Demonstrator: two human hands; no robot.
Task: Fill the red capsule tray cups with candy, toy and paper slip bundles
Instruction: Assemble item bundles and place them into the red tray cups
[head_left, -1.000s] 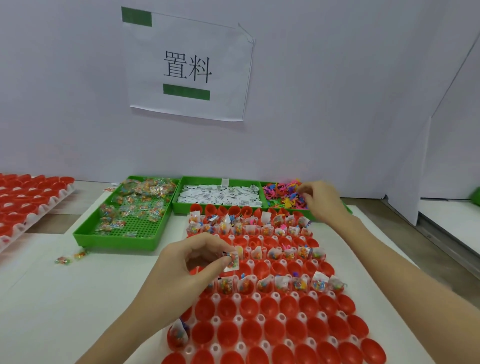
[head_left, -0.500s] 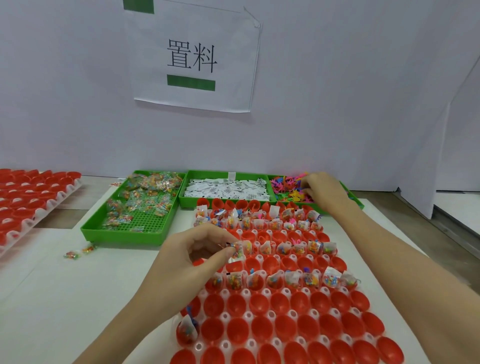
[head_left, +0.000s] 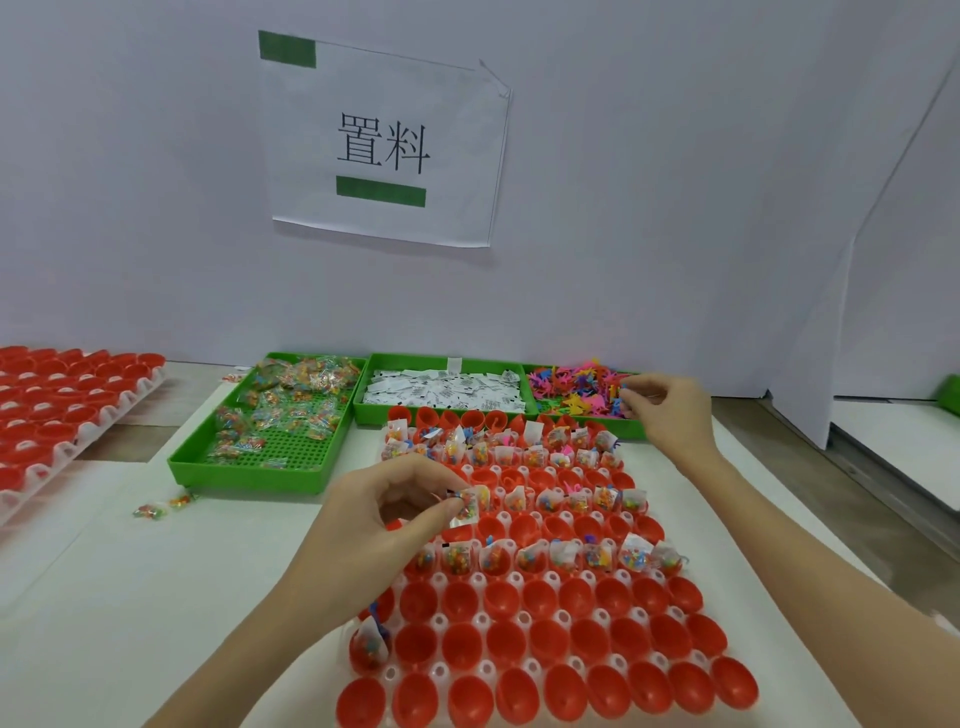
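Left hand (head_left: 374, 525) over the left side of the red capsule tray (head_left: 524, 597), thumb and fingertips pinching a small bundle (head_left: 470, 505) of candy and paper slip right above a cup in the middle rows. Right hand (head_left: 667, 410) reaching back to the far-right green bin of toys (head_left: 576, 387), fingers curled and pinching at the colourful plastic pieces, though hard to tell whether one is actually gripped. Candy packets (head_left: 291, 400) in the big green bin on the left, paper slips (head_left: 441, 387) in the middle bin, both just behind the tray. Back rows of cups mostly filled, near three rows mostly bare red, apart from one bundle (head_left: 370, 642) sitting in a cup at the near left. Second tray of red cups (head_left: 57, 400) off to the left, two loose candy packets (head_left: 163, 506) lying on the white table (head_left: 104, 597).
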